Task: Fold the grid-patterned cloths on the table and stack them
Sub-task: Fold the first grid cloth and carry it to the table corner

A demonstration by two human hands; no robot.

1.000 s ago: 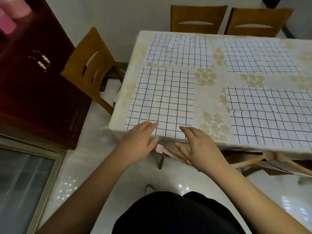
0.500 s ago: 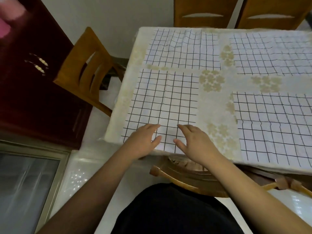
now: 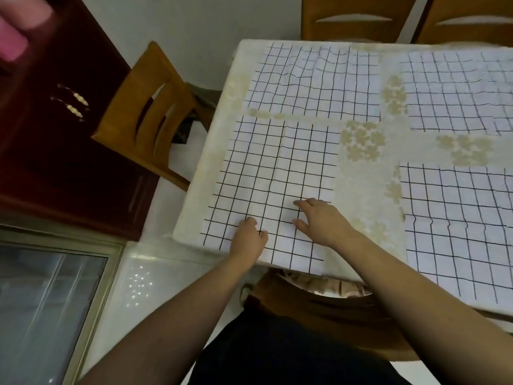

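Four grid-patterned cloths lie spread flat on the table (image 3: 358,187), which wears a cream cover with pale flower prints. The near-left cloth (image 3: 274,179) sits at about 10 o'clock from the person's body, and both hands rest on its near part. The left hand (image 3: 249,240) lies on it with fingers bent; whether they pinch any fabric cannot be told. The right hand (image 3: 322,220) lies flat, fingers straight and slightly spread, at 2 o'clock from the left hand. The far-left cloth (image 3: 313,81) shows whole; the far-right cloth (image 3: 458,90) and near-right cloth (image 3: 458,226) are cut off by the frame's right edge. A wooden chair (image 3: 147,112) stands at 9 o'clock of the table. No writing or labels can be read.
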